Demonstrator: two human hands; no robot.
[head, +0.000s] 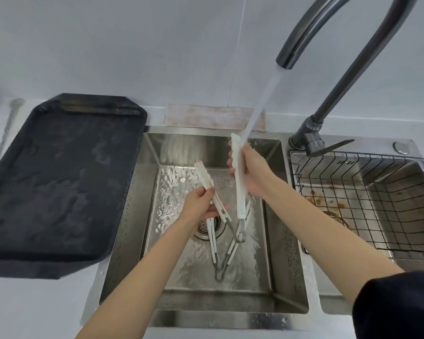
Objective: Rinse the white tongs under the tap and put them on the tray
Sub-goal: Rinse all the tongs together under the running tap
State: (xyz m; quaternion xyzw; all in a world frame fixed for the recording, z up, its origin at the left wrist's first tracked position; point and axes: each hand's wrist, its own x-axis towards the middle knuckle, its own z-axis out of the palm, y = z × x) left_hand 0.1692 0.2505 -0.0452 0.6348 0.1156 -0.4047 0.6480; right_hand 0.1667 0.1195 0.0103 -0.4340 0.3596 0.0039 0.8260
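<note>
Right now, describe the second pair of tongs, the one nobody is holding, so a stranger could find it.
Start at the left sink basin, the one under the running tap. On its wet floor, next to the drain, lie the spare tongs, hinge toward the person. Unlike the white tongs spread between the left hand and right hand, nothing grips them.

The scene is bright and evenly lit with soft, cool, diffuse light; no lamp shows. Shadows are faint, mostly a soft band under the near edge of the black tray [59, 177] and inside the near wall of the sink [230, 302]. The wet steel sink floor sparkles with small white glare spots, and the falling water stream [262, 106] looks washed out and smeared. The wide-angle lens bows the counter edge and bends the tap [353, 57] at the far right. The far left edge is blurred, and fine detail is soft throughout.
</note>
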